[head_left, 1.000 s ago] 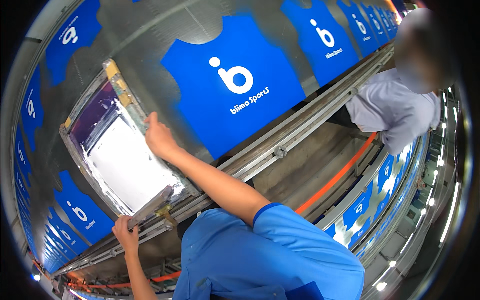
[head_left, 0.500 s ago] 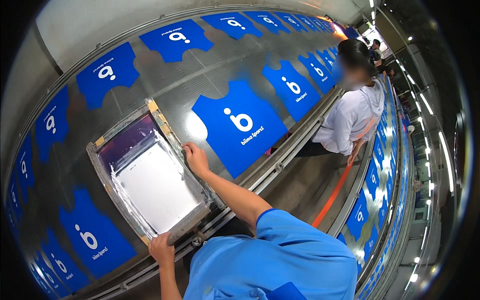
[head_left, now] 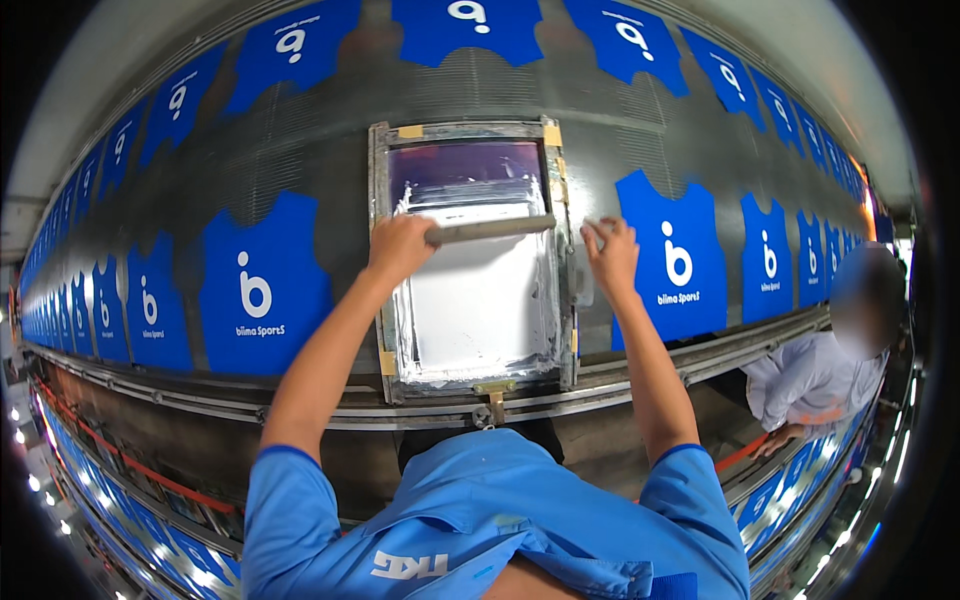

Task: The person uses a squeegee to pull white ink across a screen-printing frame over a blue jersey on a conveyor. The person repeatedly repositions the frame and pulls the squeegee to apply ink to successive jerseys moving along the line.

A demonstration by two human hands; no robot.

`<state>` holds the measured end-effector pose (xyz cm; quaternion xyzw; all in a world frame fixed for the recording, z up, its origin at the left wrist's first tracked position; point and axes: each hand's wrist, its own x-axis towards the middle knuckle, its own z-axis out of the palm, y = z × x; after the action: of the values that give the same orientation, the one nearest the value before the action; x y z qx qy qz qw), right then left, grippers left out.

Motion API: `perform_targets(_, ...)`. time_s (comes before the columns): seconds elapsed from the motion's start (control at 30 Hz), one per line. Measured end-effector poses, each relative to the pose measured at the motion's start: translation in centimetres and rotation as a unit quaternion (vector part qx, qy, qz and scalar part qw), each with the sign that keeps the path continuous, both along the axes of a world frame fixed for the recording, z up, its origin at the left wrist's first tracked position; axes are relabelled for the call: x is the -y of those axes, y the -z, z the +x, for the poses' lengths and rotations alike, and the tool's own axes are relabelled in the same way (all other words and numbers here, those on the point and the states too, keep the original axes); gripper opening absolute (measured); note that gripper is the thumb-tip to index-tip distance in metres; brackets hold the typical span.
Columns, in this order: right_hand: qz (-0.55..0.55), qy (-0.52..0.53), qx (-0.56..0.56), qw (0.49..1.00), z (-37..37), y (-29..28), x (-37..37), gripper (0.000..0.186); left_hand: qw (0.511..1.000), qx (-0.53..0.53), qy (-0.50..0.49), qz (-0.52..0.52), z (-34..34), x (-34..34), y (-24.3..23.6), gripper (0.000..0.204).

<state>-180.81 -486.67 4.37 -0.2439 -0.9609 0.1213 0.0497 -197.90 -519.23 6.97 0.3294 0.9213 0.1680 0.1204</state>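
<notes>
A framed printing screen [head_left: 384, 190] lies on the dark table in front of me, its mesh largely coated with white ink [head_left: 480, 310]. My left hand [head_left: 400, 247] is closed round the left end of a grey squeegee [head_left: 495, 230], which spans the screen crosswise near its middle. Just off the frame's right side is my right hand [head_left: 611, 255], its fingers bent and apart, touching neither squeegee nor frame. Blue shirt panels [head_left: 697, 230] with white prints lie on both sides of the screen, one [head_left: 295, 255] to the left.
A metal rail [head_left: 330, 407] runs along the table's near edge, with a clamp-like bracket [head_left: 496, 395] below the frame. More blue panels [head_left: 470, 45] line the far side. At the right, another person [head_left: 815, 385] stands by the rail. Behind are further rows of panels.
My view has turned to face the screen squarely. My left hand has left the frame's near corner and now grips the squeegee. My right hand has let go of the frame's right side.
</notes>
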Motion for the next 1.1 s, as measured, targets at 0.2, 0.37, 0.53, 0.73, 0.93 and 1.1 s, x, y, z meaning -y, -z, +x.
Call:
perform_targets(0.2,0.052,-0.208,0.008,0.977,-12.1,-4.8,-0.4,0.055,0.995,0.075,0.034,-0.048,-9.5,-4.3,0.6,0.040)
perform_targets(0.37,0.034,-0.173,0.144,0.974,-15.2,-1.9,-0.8,0.046,0.997,0.058,0.036,-0.044,-10.6,-6.3,1.7,0.045)
perform_targets(0.53,0.000,-0.172,0.087,0.981,-12.0,0.2,0.8,0.041,0.996,0.045,0.022,-0.070,-7.5,-5.0,2.3,0.038)
perform_targets(0.73,-0.015,-0.203,0.050,0.978,0.5,0.4,6.5,0.030,0.998,0.036,0.012,-0.049,5.3,1.1,3.6,0.026)
perform_targets(0.93,-0.049,-0.212,-0.017,0.976,13.5,0.8,11.8,0.030,1.000,-0.004,-0.024,0.004,20.0,6.9,3.6,0.037)
perform_targets(1.1,-0.011,-0.227,-0.043,0.973,19.1,0.2,14.6,0.046,0.998,-0.051,-0.032,0.010,27.2,9.7,2.0,0.054)
